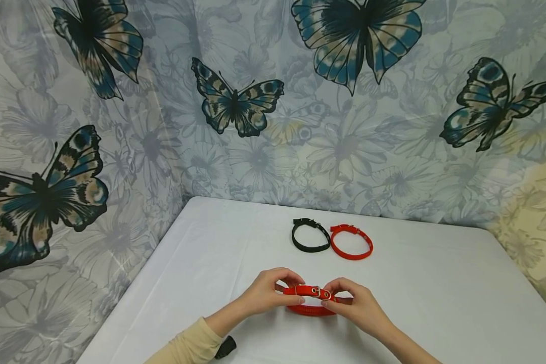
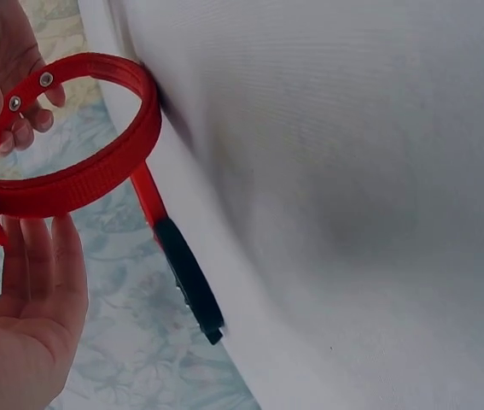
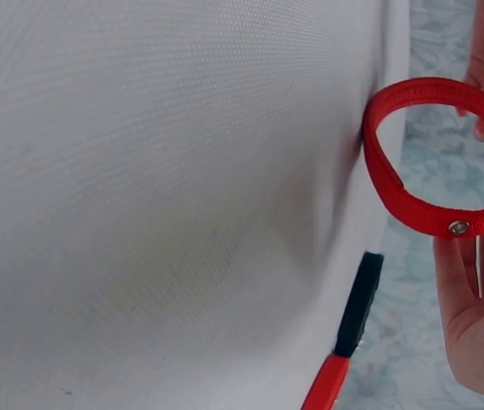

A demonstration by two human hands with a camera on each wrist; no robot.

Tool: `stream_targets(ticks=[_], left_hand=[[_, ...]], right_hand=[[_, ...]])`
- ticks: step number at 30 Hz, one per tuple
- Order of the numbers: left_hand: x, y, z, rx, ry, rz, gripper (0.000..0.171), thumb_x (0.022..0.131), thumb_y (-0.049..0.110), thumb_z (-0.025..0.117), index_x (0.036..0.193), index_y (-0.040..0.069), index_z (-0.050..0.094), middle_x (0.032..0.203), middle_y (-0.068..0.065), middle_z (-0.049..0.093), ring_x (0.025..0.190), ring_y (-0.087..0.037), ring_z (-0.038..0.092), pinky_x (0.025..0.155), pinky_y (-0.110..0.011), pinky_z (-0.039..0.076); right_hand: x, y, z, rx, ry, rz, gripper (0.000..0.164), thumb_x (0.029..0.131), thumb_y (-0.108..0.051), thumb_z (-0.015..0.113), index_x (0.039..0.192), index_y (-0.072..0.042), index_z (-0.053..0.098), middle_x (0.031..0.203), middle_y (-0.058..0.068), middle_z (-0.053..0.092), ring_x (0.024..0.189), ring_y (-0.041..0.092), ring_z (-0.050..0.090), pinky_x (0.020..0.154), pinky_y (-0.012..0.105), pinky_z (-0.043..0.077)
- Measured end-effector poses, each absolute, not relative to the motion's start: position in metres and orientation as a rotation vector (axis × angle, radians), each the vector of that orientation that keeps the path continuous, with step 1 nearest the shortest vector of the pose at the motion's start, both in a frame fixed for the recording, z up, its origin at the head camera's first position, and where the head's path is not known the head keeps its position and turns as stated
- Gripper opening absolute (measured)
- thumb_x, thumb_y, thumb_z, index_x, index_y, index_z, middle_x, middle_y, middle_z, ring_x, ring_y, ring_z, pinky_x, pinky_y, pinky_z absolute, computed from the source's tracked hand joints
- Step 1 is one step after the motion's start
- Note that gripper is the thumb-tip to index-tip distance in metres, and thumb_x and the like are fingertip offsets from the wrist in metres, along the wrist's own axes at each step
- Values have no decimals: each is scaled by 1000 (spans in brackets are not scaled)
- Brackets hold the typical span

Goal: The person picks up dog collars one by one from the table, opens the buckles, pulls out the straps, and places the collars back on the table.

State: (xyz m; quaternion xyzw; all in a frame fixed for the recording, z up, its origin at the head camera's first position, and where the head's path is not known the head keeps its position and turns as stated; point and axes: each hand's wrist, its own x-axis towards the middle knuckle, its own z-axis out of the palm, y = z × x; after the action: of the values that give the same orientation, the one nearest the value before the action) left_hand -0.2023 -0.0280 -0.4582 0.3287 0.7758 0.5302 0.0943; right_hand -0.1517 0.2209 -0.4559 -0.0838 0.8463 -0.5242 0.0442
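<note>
Between both hands is a red collar (image 1: pixel 310 310), buckled into a loop, with a metal buckle and eyelets facing up. My left hand (image 1: pixel 273 290) pinches it left of the buckle, thumb below and fingers above. On the other side, my right hand (image 1: pixel 357 307) pinches the strap by the eyelets. The left wrist view shows the red collar (image 2: pixel 88 181) as an upright loop with its far side close to the white cloth. Seen from the right wrist, the red collar (image 3: pixel 387 175) has eyelets along its lower strap, near the fingers.
Farther back on the white table (image 1: pixel 418 283) lie a black collar (image 1: pixel 310 248) and a second red collar (image 1: pixel 351 257), side by side and each closed in a loop. A small dark object (image 1: pixel 226 348) is beside the left sleeve. Butterfly-print fabric (image 1: pixel 264 167) hangs behind the table.
</note>
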Motion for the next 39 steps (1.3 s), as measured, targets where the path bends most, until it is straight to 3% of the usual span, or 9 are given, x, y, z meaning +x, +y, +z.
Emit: stream_targets(ticks=[9, 21, 39], left_hand=[[-199, -21, -457, 979, 2355, 1588, 17, 82, 9, 78, 98, 12, 72, 92, 1, 69, 86, -6, 60, 76, -27, 54], [-198, -20, -457, 1017, 2353, 1563, 14, 86, 23, 76, 99, 20, 72, 92, 10, 68, 88, -4, 60, 77, -24, 53], [-200, -16, -456, 1026, 2367, 1553, 14, 86, 23, 76, 99, 21, 73, 93, 11, 68, 88, -4, 60, 78, -24, 52]], right_hand=[[-151, 222, -456, -274, 2569, -1611, 28, 82, -23, 80, 103, -10, 67, 97, 2, 65, 93, 18, 61, 80, 28, 56], [-152, 213, -448, -395, 2632, -1589, 26, 83, -29, 79, 102, -17, 67, 98, -3, 66, 93, 15, 61, 79, 26, 55], [-154, 210, -445, -431, 2629, -1602, 27, 84, -31, 78, 106, -19, 67, 100, -5, 65, 94, 15, 60, 80, 24, 53]])
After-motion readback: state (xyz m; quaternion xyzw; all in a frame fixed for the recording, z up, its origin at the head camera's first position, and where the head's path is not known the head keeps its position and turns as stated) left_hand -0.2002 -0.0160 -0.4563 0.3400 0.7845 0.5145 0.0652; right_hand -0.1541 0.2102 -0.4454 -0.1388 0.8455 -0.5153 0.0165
